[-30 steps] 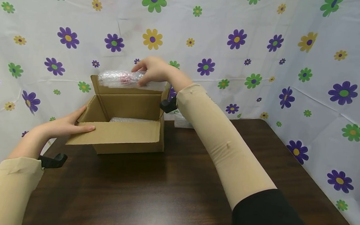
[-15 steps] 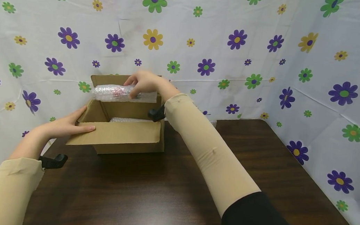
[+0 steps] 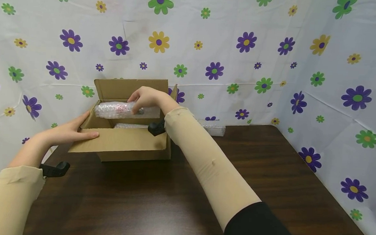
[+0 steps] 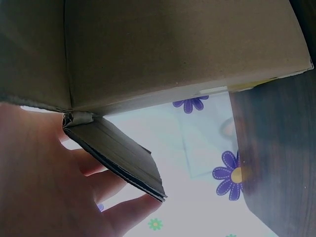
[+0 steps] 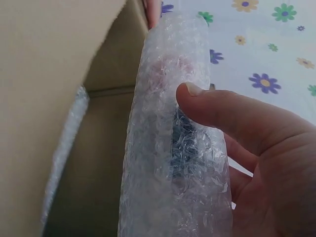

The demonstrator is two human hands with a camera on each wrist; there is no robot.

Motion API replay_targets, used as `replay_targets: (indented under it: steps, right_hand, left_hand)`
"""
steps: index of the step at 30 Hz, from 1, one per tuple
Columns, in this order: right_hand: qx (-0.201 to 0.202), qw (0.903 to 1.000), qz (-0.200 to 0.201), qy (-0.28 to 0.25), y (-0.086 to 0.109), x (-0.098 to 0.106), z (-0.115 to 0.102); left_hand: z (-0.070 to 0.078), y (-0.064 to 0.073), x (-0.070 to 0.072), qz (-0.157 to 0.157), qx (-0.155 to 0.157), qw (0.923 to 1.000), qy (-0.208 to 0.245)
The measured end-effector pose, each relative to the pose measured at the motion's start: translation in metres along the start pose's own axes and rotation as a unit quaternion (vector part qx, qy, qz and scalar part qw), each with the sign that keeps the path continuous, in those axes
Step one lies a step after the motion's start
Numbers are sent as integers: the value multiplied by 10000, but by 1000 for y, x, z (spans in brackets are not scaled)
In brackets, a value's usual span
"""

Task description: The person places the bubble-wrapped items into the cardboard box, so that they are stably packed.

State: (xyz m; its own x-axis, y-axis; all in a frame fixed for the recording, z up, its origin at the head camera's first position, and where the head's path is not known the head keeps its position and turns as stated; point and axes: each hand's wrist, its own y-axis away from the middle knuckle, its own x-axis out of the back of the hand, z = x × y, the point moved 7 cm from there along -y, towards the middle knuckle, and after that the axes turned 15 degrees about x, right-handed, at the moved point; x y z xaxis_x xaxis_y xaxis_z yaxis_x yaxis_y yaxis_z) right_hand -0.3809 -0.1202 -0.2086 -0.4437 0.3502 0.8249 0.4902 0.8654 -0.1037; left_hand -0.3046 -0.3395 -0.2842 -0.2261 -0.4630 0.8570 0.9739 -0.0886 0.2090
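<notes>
My right hand (image 3: 148, 99) grips a bubble-wrapped roll (image 3: 113, 110) from above, thumb on the near side. Red and dark patches show through its wrap in the right wrist view, where the roll (image 5: 168, 133) lies alongside the box opening. In the head view it is level, at the mouth of an open cardboard box (image 3: 136, 155). My left hand (image 3: 66, 130) holds the box's left corner, thumb over the front flap (image 3: 124, 139); the left wrist view shows its fingers along a side flap (image 4: 118, 153). Another bubble-wrapped piece (image 3: 130, 126) lies inside the box, mostly hidden by the front flap.
The box stands on a dark wooden table (image 3: 182, 204). Another bubble-wrapped bundle (image 3: 216, 128) lies behind my right forearm, to the right of the box. The raised back flap (image 3: 128, 87) is near a flower-printed cloth backdrop (image 3: 187, 33).
My right hand has brought the bubble-wrapped roll down and slightly left, from above the back flap to the box's mouth. The left hand and box have stayed in place.
</notes>
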Motion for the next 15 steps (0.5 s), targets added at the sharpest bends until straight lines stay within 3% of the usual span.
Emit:
replay_targets:
  steps: [7, 15]
  right_hand:
    - [-69, 9997, -164, -164, -2, -16, 4]
    - [-226, 9984, -510, 116, -2, -25, 13]
  left_hand:
    - [0, 0, 0, 11, 30, 10000, -79]
    - [1, 2, 0, -7, 3, 10000, -40]
